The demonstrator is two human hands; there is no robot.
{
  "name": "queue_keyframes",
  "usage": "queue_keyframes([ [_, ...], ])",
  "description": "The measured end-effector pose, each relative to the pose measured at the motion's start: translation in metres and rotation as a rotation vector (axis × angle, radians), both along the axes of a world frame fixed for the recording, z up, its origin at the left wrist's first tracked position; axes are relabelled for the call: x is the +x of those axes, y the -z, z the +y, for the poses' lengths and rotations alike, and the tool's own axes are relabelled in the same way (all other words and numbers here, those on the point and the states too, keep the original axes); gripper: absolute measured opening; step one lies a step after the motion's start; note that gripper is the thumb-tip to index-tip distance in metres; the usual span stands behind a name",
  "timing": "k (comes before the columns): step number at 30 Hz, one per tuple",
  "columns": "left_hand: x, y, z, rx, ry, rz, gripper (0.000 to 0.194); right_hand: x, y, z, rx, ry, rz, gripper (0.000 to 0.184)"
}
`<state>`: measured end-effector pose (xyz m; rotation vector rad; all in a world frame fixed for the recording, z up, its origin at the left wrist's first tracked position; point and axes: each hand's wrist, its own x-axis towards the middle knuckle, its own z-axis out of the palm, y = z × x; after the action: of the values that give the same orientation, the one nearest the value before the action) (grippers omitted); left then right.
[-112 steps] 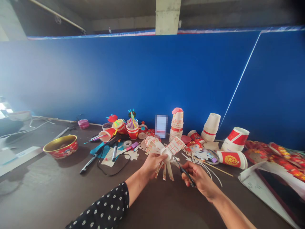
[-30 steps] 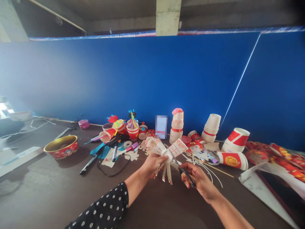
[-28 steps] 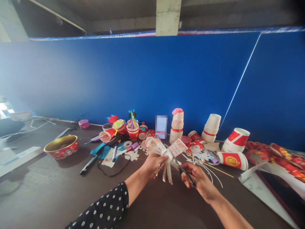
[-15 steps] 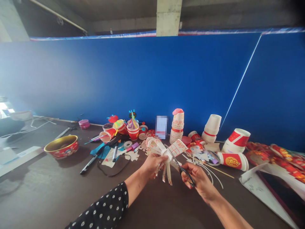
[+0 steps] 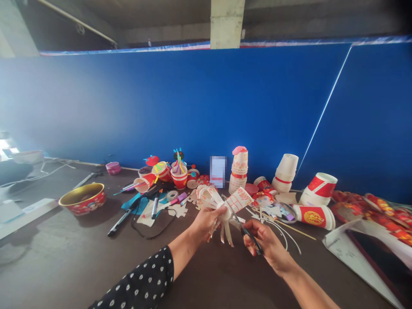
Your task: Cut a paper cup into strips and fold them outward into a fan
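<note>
My left hand [image 5: 207, 219] pinches a white paper cup [image 5: 237, 200] with red print, its wall slit into strips that fan out around the base. Some strips hang below my fingers, and one wide patterned part still stands out toward the upper right. In my right hand [image 5: 262, 240] is a pair of dark-handled scissors [image 5: 250, 238], my fingers wrapped through the handles. The blades point up and left and meet the cup beside the wide part. Whether the blades are fully closed is hard to make out.
Behind my hands stand a stack of paper cups [image 5: 238, 171] and white cups [image 5: 286, 171]. A red cup [image 5: 313, 216] lies at the right near a dark-screened tablet [image 5: 380, 262]. Left are decorated cups [image 5: 179, 177], markers [image 5: 155, 205] and a gold-lined bowl [image 5: 83, 204].
The scissors have tilted a little and their handles look closer together. The cup has turned slightly in my left hand. Everything else on the table stays put.
</note>
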<state>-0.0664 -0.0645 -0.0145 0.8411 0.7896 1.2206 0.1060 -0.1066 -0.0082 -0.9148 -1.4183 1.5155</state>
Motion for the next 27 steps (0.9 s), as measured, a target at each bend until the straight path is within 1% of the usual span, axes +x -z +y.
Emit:
queue_keyframes([
  [6,0.0019,0.0,-0.0013,0.003,-0.026,-0.029,0.036,-0.001,-0.0004,-0.002,-0.028,0.012,0.014,0.041],
  [15,0.0005,-0.0001,-0.0001,0.017,-0.017,-0.059,0.034,-0.0019,0.0032,0.0,-0.017,0.037,0.024,0.042],
  [21,-0.0009,-0.0003,-0.0001,-0.018,-0.027,-0.031,0.029,-0.0033,0.002,0.0,-0.002,0.047,0.008,0.04],
  [27,-0.002,-0.0019,0.0006,-0.015,-0.056,-0.004,0.029,-0.0038,0.0017,-0.0003,0.001,0.049,0.006,0.041],
])
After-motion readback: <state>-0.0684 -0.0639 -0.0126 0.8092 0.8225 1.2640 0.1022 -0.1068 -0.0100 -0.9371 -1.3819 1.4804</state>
